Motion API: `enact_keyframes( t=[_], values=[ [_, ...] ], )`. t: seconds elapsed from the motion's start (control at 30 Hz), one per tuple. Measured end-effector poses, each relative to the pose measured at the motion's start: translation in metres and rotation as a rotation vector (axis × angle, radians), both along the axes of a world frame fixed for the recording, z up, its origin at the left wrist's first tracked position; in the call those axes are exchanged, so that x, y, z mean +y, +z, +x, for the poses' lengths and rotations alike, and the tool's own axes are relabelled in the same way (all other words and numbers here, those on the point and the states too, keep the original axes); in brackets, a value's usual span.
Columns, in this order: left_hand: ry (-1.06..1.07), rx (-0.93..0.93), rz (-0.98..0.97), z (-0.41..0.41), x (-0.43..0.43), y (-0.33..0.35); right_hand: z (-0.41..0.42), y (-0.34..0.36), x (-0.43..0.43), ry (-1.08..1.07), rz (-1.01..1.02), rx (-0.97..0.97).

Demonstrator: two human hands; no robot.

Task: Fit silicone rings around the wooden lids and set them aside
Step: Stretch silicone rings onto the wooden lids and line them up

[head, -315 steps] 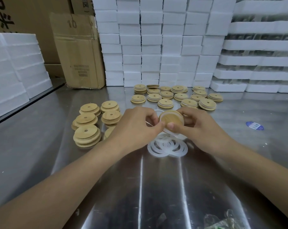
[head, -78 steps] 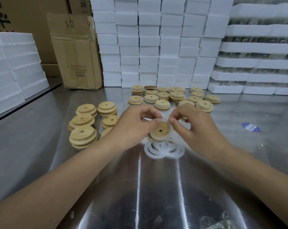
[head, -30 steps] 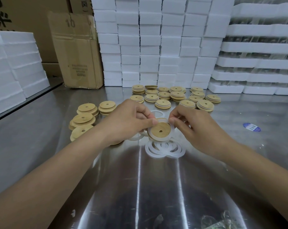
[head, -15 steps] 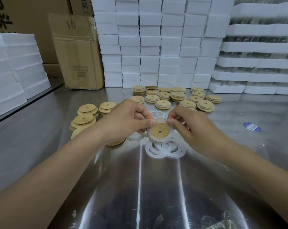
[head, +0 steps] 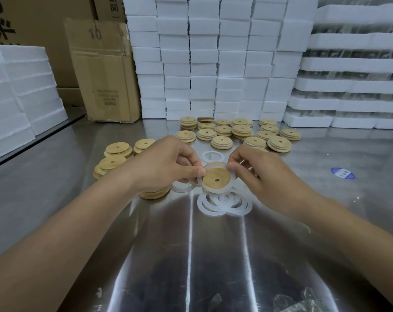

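Several low stacks of bare wooden lids (head: 116, 152) sit at my left on the steel table (head: 56, 199), partly behind my wrist. Next comes my left hand (head: 166, 165), thumb and curled fingers pinching the left edge of one wooden lid (head: 216, 177). I hold it over the table, tilted toward me, its small centre hole showing. A translucent silicone ring (head: 213, 191) lies round that lid's rim. Whether it is seated all the way at the far edge I cannot tell, since my fingertips cover it. Under the lid lies a pile of loose rings (head: 222, 207), with a single ring (head: 213, 156) flat just beyond. My right hand (head: 265, 176) pinches the silicone ring's upper right edge between thumb and forefinger. Further back and right, ringed lids (head: 238, 131) cluster before white foam blocks (head: 213, 64).
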State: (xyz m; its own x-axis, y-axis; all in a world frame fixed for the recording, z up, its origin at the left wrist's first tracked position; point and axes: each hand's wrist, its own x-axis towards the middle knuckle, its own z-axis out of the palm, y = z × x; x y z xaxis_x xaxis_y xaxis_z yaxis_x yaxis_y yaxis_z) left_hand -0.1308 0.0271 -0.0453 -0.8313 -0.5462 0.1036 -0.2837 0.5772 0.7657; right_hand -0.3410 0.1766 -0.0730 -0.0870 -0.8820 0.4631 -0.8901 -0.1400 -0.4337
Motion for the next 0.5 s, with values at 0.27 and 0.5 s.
enact_keyframes(
  t=[0.27,0.5],
  values=[
    [0.034,0.043,0.017,0.0,0.003,-0.0007,0.001,-0.0006,0.0019,0.01,-0.033,-0.036],
    [0.069,0.048,0.026,-0.0002,0.0021,-0.0045,0.0001,0.0023,0.0074,0.008,-0.005,-0.105]
  ],
)
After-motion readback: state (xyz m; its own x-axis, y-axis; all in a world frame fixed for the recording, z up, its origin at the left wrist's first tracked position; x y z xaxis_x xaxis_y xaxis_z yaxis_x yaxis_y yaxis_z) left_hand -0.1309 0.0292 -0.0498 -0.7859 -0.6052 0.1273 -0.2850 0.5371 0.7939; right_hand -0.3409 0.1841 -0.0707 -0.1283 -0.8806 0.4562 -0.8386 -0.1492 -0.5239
